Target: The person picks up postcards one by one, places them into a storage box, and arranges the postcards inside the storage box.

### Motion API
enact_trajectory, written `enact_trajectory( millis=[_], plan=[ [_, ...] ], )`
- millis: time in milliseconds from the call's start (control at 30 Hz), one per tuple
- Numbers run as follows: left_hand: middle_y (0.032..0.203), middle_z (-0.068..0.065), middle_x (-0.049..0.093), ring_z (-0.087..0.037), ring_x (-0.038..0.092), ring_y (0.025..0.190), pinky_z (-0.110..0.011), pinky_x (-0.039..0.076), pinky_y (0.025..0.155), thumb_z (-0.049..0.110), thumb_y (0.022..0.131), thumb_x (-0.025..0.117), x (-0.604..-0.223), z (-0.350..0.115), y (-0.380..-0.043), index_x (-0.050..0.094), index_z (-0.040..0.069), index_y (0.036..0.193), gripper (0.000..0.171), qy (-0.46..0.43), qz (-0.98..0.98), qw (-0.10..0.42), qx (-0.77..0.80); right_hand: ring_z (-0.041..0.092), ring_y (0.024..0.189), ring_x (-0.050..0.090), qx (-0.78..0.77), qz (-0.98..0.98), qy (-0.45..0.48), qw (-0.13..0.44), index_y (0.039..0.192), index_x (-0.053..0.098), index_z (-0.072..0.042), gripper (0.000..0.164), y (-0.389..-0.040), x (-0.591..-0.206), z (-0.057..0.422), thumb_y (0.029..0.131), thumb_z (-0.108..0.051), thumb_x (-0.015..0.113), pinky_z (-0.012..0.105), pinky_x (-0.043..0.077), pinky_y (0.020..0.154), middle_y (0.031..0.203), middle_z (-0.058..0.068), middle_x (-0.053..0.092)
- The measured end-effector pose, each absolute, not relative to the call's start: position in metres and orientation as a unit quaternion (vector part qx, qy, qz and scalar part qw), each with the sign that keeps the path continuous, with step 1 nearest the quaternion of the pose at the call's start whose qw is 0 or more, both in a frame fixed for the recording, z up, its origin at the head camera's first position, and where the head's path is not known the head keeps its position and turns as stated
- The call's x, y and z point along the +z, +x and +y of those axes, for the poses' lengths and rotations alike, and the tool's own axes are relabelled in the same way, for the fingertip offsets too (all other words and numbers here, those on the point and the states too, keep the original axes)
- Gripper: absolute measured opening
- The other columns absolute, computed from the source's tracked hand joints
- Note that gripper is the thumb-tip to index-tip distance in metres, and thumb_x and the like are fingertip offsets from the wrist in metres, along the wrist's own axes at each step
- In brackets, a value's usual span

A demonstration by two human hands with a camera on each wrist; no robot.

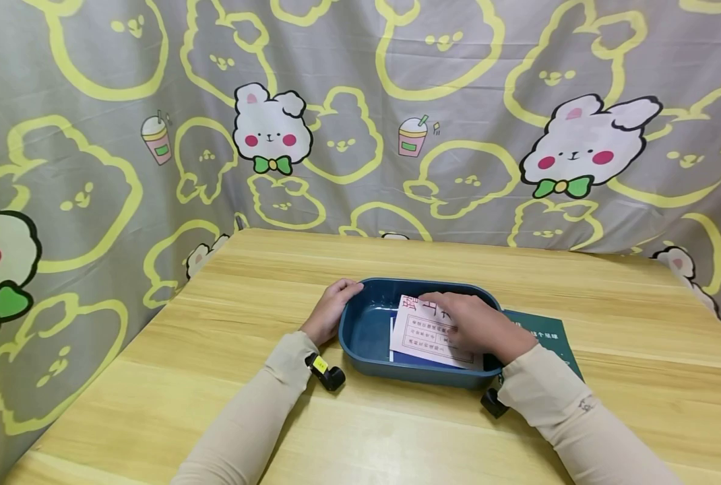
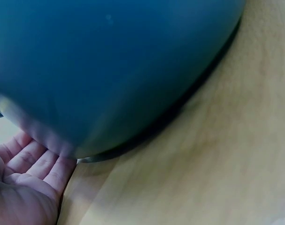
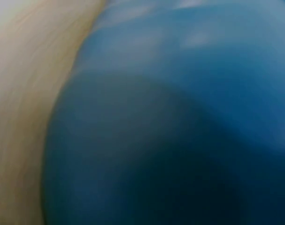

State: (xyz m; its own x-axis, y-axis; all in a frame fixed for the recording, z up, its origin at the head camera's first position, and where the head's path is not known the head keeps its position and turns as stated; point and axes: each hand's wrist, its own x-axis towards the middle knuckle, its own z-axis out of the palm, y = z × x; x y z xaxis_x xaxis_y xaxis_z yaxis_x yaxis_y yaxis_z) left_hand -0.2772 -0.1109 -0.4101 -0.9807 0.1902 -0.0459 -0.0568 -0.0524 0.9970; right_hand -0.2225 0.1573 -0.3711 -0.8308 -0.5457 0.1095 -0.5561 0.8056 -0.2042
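On the wooden desk [image 1: 257, 289], a blue basin [image 1: 409, 375] stands before the person. Left hand [image 1: 330, 313] touches its left end with extended fingers; in the left wrist view, these fingers meet the outer wall. Right hand [image 1: 478, 325] reaches over the right part of the basin, and its fingers lie on a pale booklet [image 1: 424, 330] inside, covering some of the red characters; whether they pinch it, I cannot tell. Under this booklet, a dark blue item [image 1: 415, 362] shows only by its edge. Just beside the basin, at right, lies a dark green book [image 1: 554, 331], partly hidden by the right hand and sleeve [image 1: 579, 411]. Behind the desk hangs a grey curtain [image 1: 360, 57] with rabbit drawings. The right wrist view is blurred.
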Motion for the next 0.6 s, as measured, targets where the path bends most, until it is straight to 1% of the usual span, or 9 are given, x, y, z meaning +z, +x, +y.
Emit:
enact_trajectory(
  millis=[100,167,200,267,333,367,467,600],
  plan=[
    [0.104,-0.009,0.058,-0.016,0.057,0.091,-0.027,0.049,0.078,0.021,0.099,0.055,-0.4104,-0.1115,-0.2776,0.055,-0.001,0.106,0.023,0.047,0.684,0.083,0.723,0.029,0.109,0.055,0.095,-0.947,0.305,0.022,0.131,0.059,-0.016,0.058,-0.2221,-0.3706,0.1567,0.078,0.008,0.06,0.045,0.046,0.085,0.128,0.014,0.058],
    [0.104,-0.009,0.058,-0.016,0.057,0.091,-0.027,0.049,0.078,0.021,0.099,0.055,-0.4108,-0.1113,-0.2779,0.055,-0.001,0.106,0.023,0.045,0.685,0.081,0.723,0.032,0.112,0.055,0.085,-0.944,0.319,0.029,0.125,0.063,-0.019,0.05,-0.222,-0.3713,0.1574,0.081,0.003,0.058,0.049,0.045,0.086,0.125,0.013,0.059],
    [0.104,-0.009,0.058,-0.016,0.057,0.091,-0.026,0.049,0.078,0.021,0.099,0.056,-0.411,-0.1112,-0.2776,0.056,-0.001,0.106,0.023,0.044,0.685,0.079,0.723,0.033,0.114,0.054,0.079,-0.942,0.324,0.031,0.123,0.065,-0.02,0.045,-0.2215,-0.3713,0.1577,0.083,0.0,0.059,0.051,0.044,0.087,0.124,0.012,0.059],
    [0.104,-0.009,0.058,-0.016,0.057,0.091,-0.026,0.049,0.077,0.022,0.099,0.056,-0.4144,-0.111,-0.2802,0.056,0.0,0.105,0.023,0.044,0.684,0.075,0.724,0.033,0.113,0.054,0.07,-0.939,0.336,0.034,0.121,0.066,-0.022,0.037,-0.2213,-0.3713,0.1585,0.087,-0.01,0.063,0.051,0.044,0.083,0.123,0.012,0.06],
    [0.104,-0.009,0.058,-0.016,0.057,0.09,-0.025,0.049,0.077,0.022,0.099,0.056,-0.4137,-0.1108,-0.2795,0.056,0.0,0.104,0.022,0.044,0.684,0.075,0.725,0.034,0.114,0.054,0.063,-0.936,0.346,0.03,0.122,0.066,-0.022,0.034,-0.2201,-0.3714,0.1592,0.088,-0.019,0.068,0.052,0.043,0.083,0.124,0.012,0.059],
    [0.104,-0.01,0.058,-0.016,0.057,0.09,-0.025,0.049,0.076,0.022,0.099,0.056,-0.4135,-0.1107,-0.2793,0.056,0.0,0.104,0.022,0.044,0.683,0.075,0.725,0.034,0.115,0.053,0.058,-0.935,0.35,0.025,0.122,0.066,-0.022,0.035,-0.2197,-0.3713,0.1594,0.087,-0.022,0.071,0.052,0.043,0.083,0.125,0.012,0.058],
    [0.103,-0.009,0.059,-0.016,0.058,0.089,-0.025,0.049,0.076,0.021,0.098,0.056,-0.413,-0.1104,-0.2789,0.057,0.001,0.103,0.021,0.044,0.681,0.075,0.727,0.035,0.115,0.054,0.048,-0.929,0.366,0.016,0.122,0.067,-0.022,0.039,-0.219,-0.3715,0.1593,0.084,-0.022,0.076,0.051,0.045,0.083,0.127,0.013,0.058],
    [0.102,-0.009,0.059,-0.015,0.058,0.088,-0.025,0.049,0.075,0.02,0.098,0.056,-0.4127,-0.1107,-0.2783,0.057,0.001,0.102,0.02,0.044,0.68,0.075,0.728,0.034,0.115,0.056,0.05,-0.924,0.378,-0.002,0.12,0.068,-0.021,0.036,-0.2196,-0.3714,0.1581,0.085,-0.016,0.075,0.049,0.048,0.083,0.13,0.014,0.058]
  ],
)
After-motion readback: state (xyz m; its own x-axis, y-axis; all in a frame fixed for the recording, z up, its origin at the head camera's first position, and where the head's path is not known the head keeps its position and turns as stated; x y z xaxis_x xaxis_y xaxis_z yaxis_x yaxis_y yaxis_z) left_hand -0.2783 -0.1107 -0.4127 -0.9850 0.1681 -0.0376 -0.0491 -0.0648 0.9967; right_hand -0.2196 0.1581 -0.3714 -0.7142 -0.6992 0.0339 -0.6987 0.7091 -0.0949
